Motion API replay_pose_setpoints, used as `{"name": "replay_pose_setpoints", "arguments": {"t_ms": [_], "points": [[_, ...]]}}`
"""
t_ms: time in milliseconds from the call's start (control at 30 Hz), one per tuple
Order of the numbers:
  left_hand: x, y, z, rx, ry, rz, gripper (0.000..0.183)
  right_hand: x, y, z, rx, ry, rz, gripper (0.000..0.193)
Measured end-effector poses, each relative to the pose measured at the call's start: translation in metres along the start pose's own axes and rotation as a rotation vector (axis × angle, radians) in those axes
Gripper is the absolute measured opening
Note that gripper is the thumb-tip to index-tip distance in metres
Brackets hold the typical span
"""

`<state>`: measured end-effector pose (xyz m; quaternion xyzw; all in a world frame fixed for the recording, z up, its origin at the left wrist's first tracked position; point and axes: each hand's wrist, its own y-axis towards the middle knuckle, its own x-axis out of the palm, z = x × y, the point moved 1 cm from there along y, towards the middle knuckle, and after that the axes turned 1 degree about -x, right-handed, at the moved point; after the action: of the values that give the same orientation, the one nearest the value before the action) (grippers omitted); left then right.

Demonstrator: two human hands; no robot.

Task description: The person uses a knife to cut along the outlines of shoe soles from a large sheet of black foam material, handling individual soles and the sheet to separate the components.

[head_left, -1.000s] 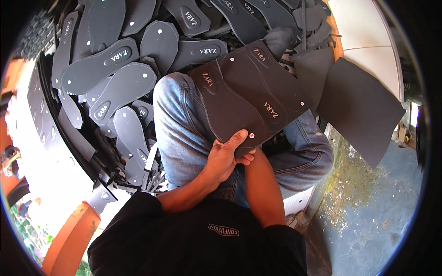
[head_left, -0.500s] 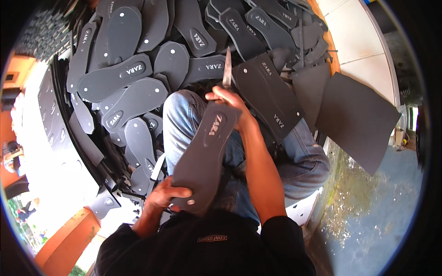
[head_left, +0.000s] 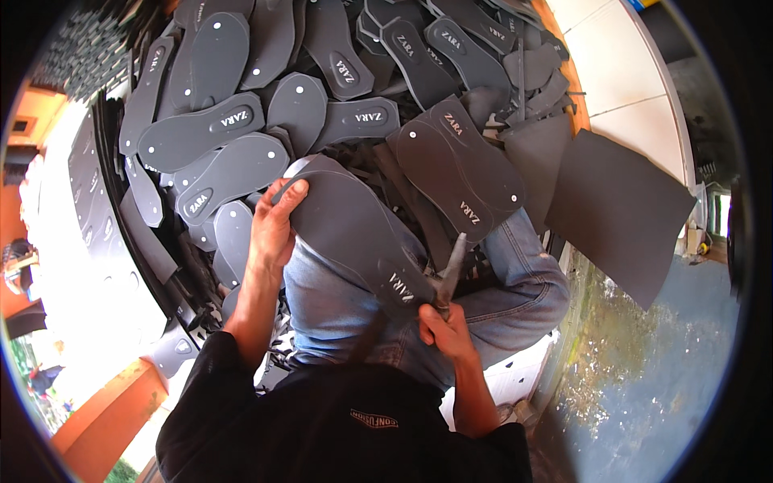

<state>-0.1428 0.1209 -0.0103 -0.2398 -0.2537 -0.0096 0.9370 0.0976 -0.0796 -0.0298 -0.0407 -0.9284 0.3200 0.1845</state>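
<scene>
Across the person's lap, the left hand (head_left: 272, 229) clamps the far end of a dark sole blank (head_left: 354, 233). The right hand (head_left: 443, 330) grips shears (head_left: 448, 278) at its near end. Cut soles (head_left: 201, 141) pile beyond.

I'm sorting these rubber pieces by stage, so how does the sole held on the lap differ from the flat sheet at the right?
The held sole is cut to a foot outline; the flat sheet is a plain, roughly four-cornered piece. The held sole has a pale printed mark and small holes; the flat sheet shows neither. The left hand grips the held sole; nothing touches the flat sheet. Both are dark grey and matte.
</scene>
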Motion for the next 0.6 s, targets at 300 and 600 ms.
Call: {"name": "replay_pose_setpoints", "arguments": {"t_ms": [300,600], "points": [[0.037,-0.026,-0.027,-0.525,0.262,-0.334,0.023,-0.001,-0.014,-0.017,-0.423,-0.926,0.392,0.039],[0.033,-0.030,-0.031,-0.570,0.267,-0.348,0.027,-0.001,-0.017,-0.013,-0.235,-1.021,0.297,0.026]]}}
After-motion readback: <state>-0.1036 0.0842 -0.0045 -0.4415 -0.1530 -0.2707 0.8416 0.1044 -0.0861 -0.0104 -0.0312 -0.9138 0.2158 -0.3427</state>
